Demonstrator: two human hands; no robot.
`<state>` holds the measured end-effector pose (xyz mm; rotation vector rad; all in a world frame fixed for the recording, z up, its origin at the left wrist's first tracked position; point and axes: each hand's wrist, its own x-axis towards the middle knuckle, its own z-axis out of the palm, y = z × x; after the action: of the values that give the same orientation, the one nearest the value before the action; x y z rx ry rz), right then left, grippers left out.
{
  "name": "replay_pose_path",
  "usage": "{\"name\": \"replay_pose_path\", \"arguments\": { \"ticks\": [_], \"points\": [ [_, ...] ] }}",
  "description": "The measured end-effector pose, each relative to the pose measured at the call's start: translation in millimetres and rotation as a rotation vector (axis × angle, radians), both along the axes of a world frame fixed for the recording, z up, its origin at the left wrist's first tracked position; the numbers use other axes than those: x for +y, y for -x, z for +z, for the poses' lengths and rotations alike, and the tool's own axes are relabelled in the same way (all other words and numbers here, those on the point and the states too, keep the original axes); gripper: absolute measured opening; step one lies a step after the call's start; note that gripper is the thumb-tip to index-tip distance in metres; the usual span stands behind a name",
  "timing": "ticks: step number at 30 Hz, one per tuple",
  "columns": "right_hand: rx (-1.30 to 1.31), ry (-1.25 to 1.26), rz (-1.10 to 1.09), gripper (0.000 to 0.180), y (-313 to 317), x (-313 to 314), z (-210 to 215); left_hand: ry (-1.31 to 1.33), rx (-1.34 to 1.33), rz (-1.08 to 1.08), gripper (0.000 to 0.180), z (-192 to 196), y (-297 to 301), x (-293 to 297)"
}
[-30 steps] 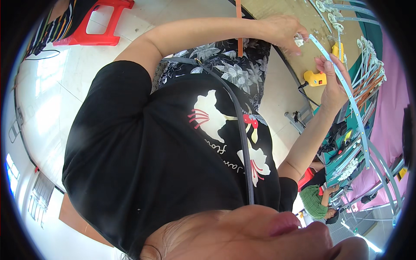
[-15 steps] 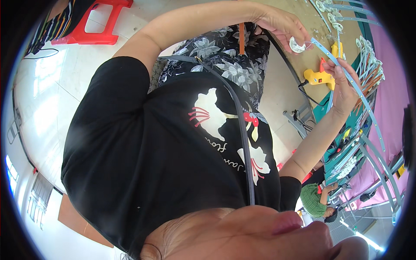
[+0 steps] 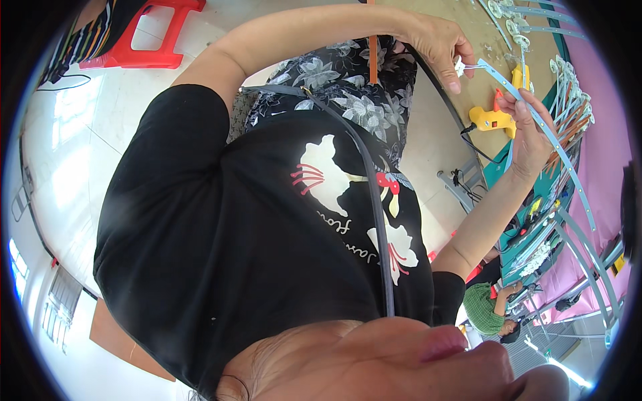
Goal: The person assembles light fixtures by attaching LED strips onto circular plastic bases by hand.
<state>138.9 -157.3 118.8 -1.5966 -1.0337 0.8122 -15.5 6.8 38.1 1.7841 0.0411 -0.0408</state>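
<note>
My left hand is closed, its fingers pinching a small white round piece that shows nearly edge-on, partly hidden by the fingers. A thin white cord runs from this piece to the end of a long, narrow light-blue strip dotted with small spots along its length. My right hand grips that strip near its upper part, and the rest curves away down to the right. Just beyond, between the hands, a yellow glue gun with a black cord lies on the tan tabletop.
Similar blue strips with white round pieces lie at the table's far side. A bundle of white-tipped and brown sticks sits by pink cloth. A red stool stands at upper left; a person in green is at lower right.
My left hand has turned, and the white round piece, which faced flat before, now shows nearly edge-on. The right hand and the blue strip have hardly moved.
</note>
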Motion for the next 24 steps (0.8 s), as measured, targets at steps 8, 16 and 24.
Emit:
{"name": "replay_pose_path", "arguments": {
  "ticks": [8, 16, 24],
  "points": [
    [-0.174, 0.044, -0.045, 0.025, 15.0, 1.8, 6.2, 0.084, -0.222, 0.252, 0.051, -42.4, -19.8, -9.2],
    [-0.184, 0.126, -0.042, 0.024, 14.6, 2.9, 4.4, -0.301, -0.299, 0.374, 0.038, -42.5, -20.2, -13.2],
    [-0.198, 0.237, -0.024, 0.025, 8.8, 4.1, -3.2, -0.428, -0.367, 0.412, 0.038, -48.8, -21.2, -14.3]
  ]
}}
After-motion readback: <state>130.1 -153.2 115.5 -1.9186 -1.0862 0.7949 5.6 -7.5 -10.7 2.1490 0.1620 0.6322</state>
